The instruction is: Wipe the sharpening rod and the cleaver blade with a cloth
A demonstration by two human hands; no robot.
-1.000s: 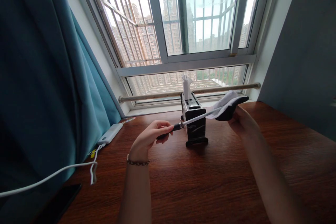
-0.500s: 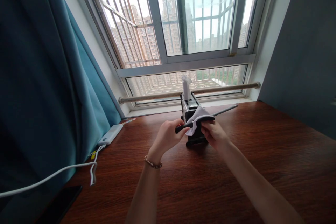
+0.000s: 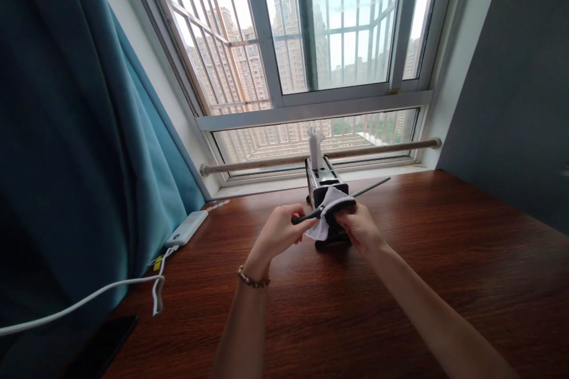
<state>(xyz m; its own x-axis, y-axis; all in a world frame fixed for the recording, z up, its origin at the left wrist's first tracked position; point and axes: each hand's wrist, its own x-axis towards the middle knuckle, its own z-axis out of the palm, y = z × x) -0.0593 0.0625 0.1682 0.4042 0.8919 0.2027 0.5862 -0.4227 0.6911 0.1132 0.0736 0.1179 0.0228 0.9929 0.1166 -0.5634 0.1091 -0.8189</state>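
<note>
My left hand (image 3: 278, 231) is closed round the black handle of a long thin knife (image 3: 371, 187), whose blade points up and to the right. Just right of it, my right hand (image 3: 359, 226) pinches a white cloth (image 3: 324, 222) folded over the blade near the handle. Both hands hover above the wooden table (image 3: 355, 308), directly in front of a black holder (image 3: 322, 180) that has a white piece standing out of its top.
A white power bank (image 3: 186, 227) lies at the table's left rear, with a white cable (image 3: 89, 299) trailing left. A dark phone (image 3: 100, 346) sits at the near left edge. A teal curtain (image 3: 66, 148) hangs at left; a window and rod lie behind.
My right hand with the cloth slid from the blade's tip down to the part near the handle. Both hands drew together in front of the holder; since half a second ago they barely moved.
</note>
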